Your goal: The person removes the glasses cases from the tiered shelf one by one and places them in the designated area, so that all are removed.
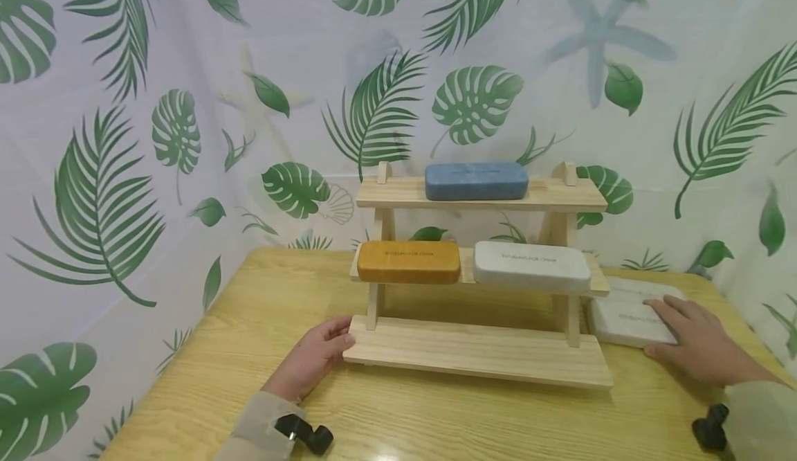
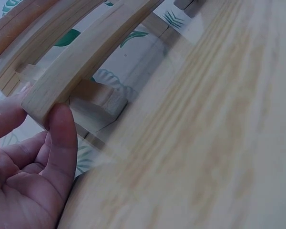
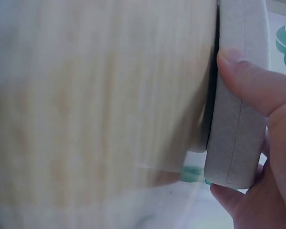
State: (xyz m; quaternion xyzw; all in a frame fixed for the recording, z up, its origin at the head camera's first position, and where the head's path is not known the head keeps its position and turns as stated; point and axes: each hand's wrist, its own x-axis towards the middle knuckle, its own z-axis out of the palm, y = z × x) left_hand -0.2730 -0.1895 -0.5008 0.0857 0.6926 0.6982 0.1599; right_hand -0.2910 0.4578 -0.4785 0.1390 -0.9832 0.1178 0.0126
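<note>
A tiered wooden display rack [image 1: 479, 354] stands on the table. My left hand [image 1: 314, 351] pinches the left end of its bottom shelf; in the left wrist view the thumb and a finger lie on either side of the board [image 2: 62, 81]. To the right of the rack, my right hand [image 1: 694, 336] holds a pale grey glasses case [image 1: 631, 322] lying on the table. The right wrist view shows the thumb against the case's long side [image 3: 233, 133] and a finger at its end. A second pale surface [image 1: 647, 288] shows just behind that case.
On the top shelf sits a blue case [image 1: 476, 181]. The middle shelf carries an orange case [image 1: 408, 263] and a white case [image 1: 532, 266]. A leaf-patterned cloth [image 1: 280, 115] hangs close behind the yellow wooden table [image 1: 249, 309].
</note>
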